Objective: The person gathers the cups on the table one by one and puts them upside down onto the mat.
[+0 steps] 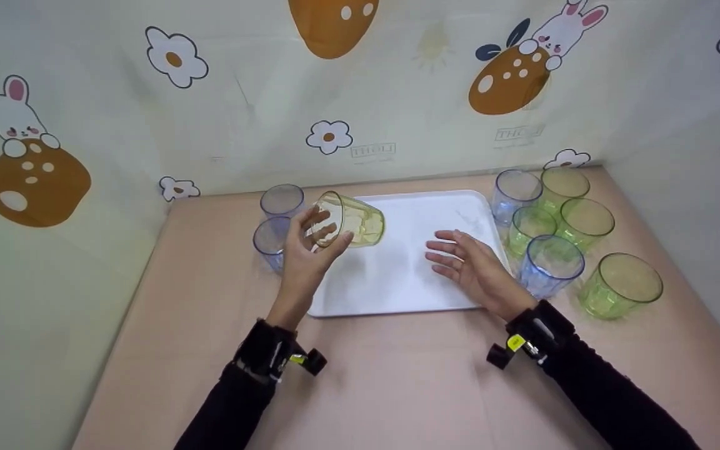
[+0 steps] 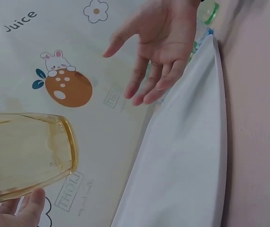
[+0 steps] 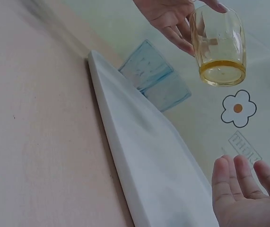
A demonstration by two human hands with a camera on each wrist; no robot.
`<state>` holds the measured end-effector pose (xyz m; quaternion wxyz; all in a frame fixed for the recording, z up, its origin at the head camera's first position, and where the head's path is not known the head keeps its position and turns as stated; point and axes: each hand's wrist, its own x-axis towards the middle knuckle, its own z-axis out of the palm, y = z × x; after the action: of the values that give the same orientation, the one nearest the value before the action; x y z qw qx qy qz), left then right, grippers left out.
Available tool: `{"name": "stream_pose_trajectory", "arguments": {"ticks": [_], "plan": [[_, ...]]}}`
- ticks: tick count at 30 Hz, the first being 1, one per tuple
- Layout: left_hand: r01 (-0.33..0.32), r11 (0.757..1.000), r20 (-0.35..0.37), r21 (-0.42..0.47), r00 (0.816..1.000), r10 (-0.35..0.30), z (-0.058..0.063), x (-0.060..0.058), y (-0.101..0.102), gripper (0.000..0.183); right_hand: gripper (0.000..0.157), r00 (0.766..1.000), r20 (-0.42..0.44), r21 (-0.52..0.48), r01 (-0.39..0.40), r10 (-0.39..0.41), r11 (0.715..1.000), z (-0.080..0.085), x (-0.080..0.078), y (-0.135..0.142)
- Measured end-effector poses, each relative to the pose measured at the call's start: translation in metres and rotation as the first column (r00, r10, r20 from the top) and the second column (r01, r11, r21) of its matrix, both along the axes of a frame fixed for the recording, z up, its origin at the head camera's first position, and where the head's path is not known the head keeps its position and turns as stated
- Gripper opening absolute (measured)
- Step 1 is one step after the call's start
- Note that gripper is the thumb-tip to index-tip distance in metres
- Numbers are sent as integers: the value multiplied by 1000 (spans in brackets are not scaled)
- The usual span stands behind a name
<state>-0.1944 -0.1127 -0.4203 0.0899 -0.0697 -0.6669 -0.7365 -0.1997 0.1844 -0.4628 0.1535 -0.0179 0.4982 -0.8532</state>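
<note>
The left hand [image 1: 307,256] grips the tilted yellow glass [image 1: 367,226] near its rim, above the tray's [image 1: 397,284] left part. Well apart, the right hand [image 1: 482,272] hovers over the tray's right part, fingers loosely extended. Two blue glasses [image 1: 267,240] flank the tray's left edge; six blue and green glasses [image 1: 550,272] crowd its right. The bench [image 1: 397,381] stretches broadly from its near edge.

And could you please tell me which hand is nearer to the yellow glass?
The left hand: it grips the yellow glass near its rim. The right hand is apart, right of it, over the tray.
</note>
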Motion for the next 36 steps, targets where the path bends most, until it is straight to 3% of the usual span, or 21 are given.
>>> {"name": "stream_pose_trajectory", "arguments": {"ticks": [9,20,29,36], "plan": [[3,996,46,93,999,-8,-3,-5,19,83,74,999,30,-98,14,-12,995,2,-2,-11],[-43,985,88,168,996,29,-9,-12,47,79,84,998,60,-206,49,-38,977,4,-6,-28],[-58,958,131,280,991,21,-9,-10,71,77,96,987,93,-309,151,-128,939,4,-6,-43],[-36,956,130,292,992,-2,-11,-5,85,80,95,985,84,-348,171,-151,922,4,-6,-55]]}}
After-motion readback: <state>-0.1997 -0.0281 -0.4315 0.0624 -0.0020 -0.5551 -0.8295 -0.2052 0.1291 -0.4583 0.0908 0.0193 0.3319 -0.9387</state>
